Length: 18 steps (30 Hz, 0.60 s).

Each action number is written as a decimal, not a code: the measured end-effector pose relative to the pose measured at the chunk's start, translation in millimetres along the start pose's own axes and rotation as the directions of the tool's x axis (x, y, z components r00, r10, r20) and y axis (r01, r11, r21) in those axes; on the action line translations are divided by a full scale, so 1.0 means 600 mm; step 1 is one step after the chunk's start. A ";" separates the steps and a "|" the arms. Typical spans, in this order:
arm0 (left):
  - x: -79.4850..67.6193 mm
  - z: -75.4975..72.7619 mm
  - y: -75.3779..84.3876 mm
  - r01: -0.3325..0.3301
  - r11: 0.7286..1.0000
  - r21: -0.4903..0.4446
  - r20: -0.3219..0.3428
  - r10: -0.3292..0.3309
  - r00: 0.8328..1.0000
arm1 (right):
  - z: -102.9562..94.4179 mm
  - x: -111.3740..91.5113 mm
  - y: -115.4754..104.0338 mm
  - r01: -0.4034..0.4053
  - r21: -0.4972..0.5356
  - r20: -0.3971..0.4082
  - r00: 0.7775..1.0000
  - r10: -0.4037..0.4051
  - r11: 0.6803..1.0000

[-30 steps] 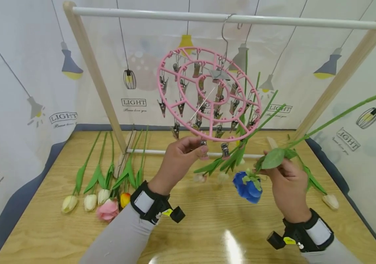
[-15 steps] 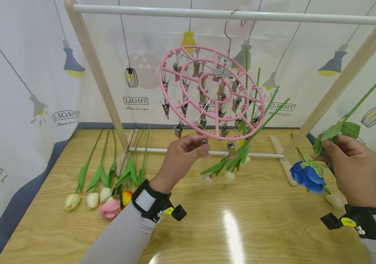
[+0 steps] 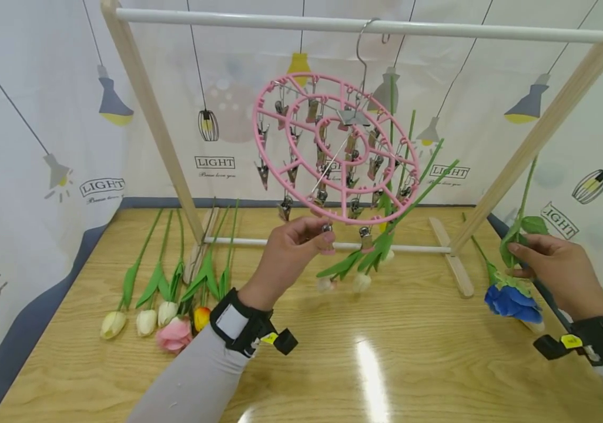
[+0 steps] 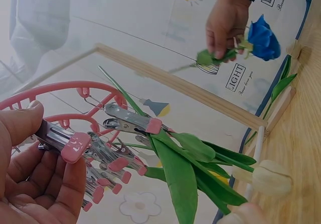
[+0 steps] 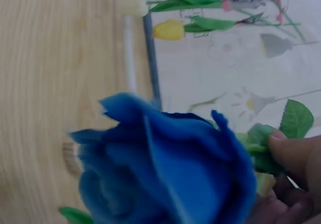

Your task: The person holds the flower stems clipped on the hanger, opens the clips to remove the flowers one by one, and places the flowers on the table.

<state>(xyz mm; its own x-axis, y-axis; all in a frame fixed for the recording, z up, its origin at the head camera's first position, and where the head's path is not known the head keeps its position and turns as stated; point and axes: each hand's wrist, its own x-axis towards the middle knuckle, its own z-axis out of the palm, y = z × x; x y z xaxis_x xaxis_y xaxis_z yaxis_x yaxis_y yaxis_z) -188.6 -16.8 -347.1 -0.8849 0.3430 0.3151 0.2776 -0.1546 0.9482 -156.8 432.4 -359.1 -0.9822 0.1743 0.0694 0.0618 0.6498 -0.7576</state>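
In the head view my left hand (image 3: pixel 287 258) pinches a metal clip (image 3: pixel 327 232) with pink tips at the front rim of a round pink hanger (image 3: pixel 372 222). The left wrist view shows thumb and fingers about that clip (image 4: pixel 64 141). My right hand (image 3: pixel 563 267) holds a blue rose (image 3: pixel 513 302) by its leafy stem, bloom downward, at the table's right side. That rose (image 5: pixel 165 163) fills much of the right wrist view. Several tulips hang head down from the hanger's right side, one a white tulip (image 3: pixel 362 283), another a yellow tulip (image 5: pixel 169 29).
A rack with a white top bar (image 3: pixel 238 20) and wooden legs (image 3: pixel 156 117) carries the hanger. Several tulips (image 3: pixel 146 323) and a pink flower (image 3: pixel 174 335) lie at the table's left. Another tulip lies behind the blue rose, mostly hidden. Other clips (image 3: pixel 263 174) dangle around the hanger.
My right hand has carried the blue rose from near the hanger out to the right, and its stem now stands more upright. My left hand has stayed at the same clip.
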 end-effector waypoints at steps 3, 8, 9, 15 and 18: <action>0.001 -0.001 -0.002 -0.001 1.000 0.000 -0.001 0.001 1.000 | 0.004 0.011 0.021 -0.047 -0.026 0.131 0.990 0.050 0.999; 0.001 -0.001 -0.001 -0.005 1.000 -0.005 -0.001 0.005 1.000 | 0.014 0.028 0.052 -0.080 -0.095 0.296 0.949 0.105 0.992; 0.001 0.000 -0.001 -0.006 1.000 -0.007 -0.001 0.006 1.000 | 0.017 0.031 0.057 -0.083 -0.112 0.320 0.940 0.115 0.990; -0.006 0.004 0.020 0.013 1.000 -0.010 -0.003 -0.013 1.000 | 0.040 0.037 0.079 -0.113 -0.214 0.395 0.898 0.191 0.970; -0.007 0.004 0.026 0.013 1.000 -0.016 0.000 -0.013 1.000 | 0.051 0.039 0.086 -0.096 -0.274 0.375 0.905 0.198 0.957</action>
<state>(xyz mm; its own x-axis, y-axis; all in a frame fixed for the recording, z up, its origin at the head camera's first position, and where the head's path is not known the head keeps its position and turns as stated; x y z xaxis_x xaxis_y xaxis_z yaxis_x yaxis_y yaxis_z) -179.5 -18.7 -333.8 -0.8885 0.3446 0.3030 0.2604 -0.1650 0.9513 -181.9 447.3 -416.4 -0.9436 0.0088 -0.3310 0.2018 0.8079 -0.5537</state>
